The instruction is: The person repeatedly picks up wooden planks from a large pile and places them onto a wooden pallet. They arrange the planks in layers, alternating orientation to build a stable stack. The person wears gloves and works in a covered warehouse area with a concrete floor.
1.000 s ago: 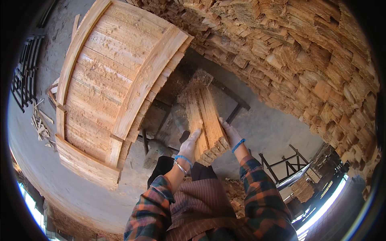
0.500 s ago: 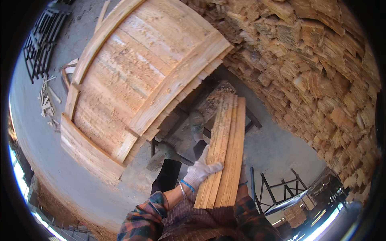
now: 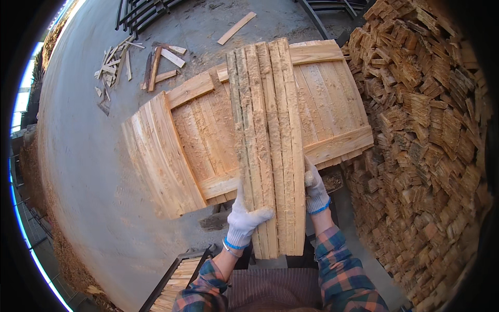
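A bundle of long, rough wooden boards (image 3: 271, 140) stands on edge side by side between my two gloved hands. My left hand (image 3: 245, 218) clasps its left side low down, thumb over the boards. Round the right side grips my right hand (image 3: 315, 188), its fingers partly behind the wood. The bundle's far end reaches over a work surface of wooden planks (image 3: 202, 138), framed by raised strips and strewn with sawdust. I cannot tell whether the bundle touches that surface.
A tall pile of stacked wood pieces (image 3: 416, 171) rises along the right. Loose offcuts (image 3: 112, 65) lie on the floor at the far left, near black metal frames (image 3: 148, 13). At the lower left, a black-edged rack (image 3: 179, 278) holds boards. A single strip (image 3: 236, 28) lies on the floor beyond.
The view has turned, so the plank surface now lies straight ahead. The bundle has come up from beside that surface to over it, and my right hand now shows.
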`<state>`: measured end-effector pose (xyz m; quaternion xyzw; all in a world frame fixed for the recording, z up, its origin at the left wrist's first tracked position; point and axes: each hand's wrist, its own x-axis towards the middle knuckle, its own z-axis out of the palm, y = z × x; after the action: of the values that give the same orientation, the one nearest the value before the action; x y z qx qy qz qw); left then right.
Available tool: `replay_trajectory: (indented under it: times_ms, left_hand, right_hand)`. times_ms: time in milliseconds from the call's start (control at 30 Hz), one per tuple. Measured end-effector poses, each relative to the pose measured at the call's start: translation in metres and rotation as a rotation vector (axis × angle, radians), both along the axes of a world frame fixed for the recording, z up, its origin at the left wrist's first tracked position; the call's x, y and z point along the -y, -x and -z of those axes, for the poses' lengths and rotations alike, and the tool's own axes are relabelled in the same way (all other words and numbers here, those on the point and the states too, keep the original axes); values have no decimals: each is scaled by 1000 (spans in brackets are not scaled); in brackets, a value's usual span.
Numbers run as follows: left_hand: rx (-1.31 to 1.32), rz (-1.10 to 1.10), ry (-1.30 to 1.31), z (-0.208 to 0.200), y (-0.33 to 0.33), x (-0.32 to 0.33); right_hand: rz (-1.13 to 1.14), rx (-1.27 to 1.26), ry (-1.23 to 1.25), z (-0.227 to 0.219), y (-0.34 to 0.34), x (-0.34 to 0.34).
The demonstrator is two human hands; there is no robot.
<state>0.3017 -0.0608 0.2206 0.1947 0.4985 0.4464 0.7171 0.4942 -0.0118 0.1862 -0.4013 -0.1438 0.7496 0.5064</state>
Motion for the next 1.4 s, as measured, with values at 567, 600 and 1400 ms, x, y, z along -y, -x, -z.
replay_trajectory:
  times_ms: [567,600,1400]
  left_hand:
    - [-1069,-208,-81,134,119,-60]
    - [-1065,-234,-111,137,124,-55]
    - [-1811,385,-452,176,195,-32]
  right_hand:
    - [-155,379,-118,124,56,-124]
    - [-129,376,-156,127,46,-123]
    - [-331,453,16,123,64,-118]
